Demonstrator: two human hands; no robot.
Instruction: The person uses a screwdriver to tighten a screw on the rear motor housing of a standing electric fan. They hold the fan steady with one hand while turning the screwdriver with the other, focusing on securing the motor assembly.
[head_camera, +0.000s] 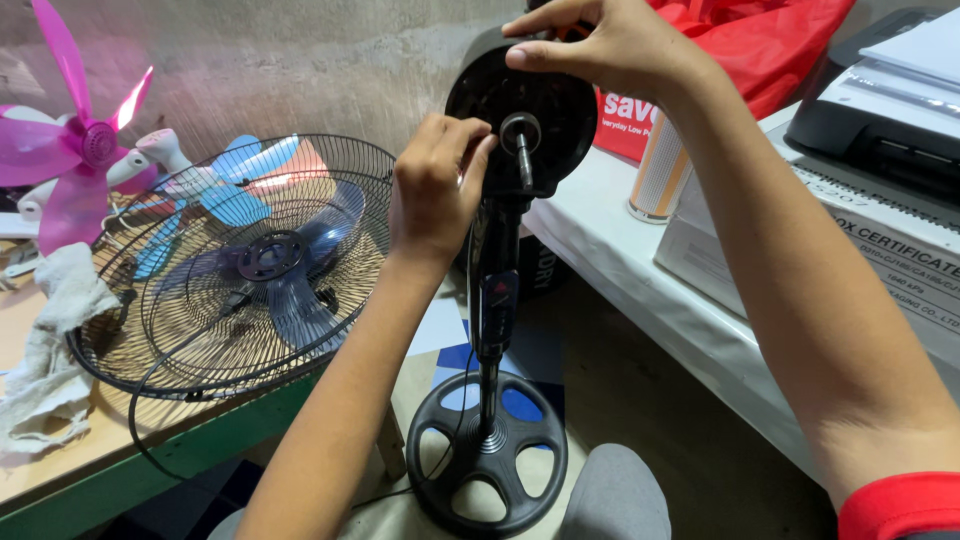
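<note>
1. Your right hand (610, 45) grips the top rim of the motor housing (525, 105), fingers curled narrow.
2. Your left hand (435, 180) pinches beside the shaft (522, 150), which points toward you, just right of those fingertips.

A wooden table (60, 470) bears a black fan guard (240, 270) and a white rag (50, 350).

The fan motor housing (520, 110) and round stand base (487, 455) are black. The wire guard (240, 265) is black, its blades (290, 270) translucent blue. Another fan's blades (75, 140) are pink. The bag (760, 50) is red, the cloth (50, 350) white.
</note>
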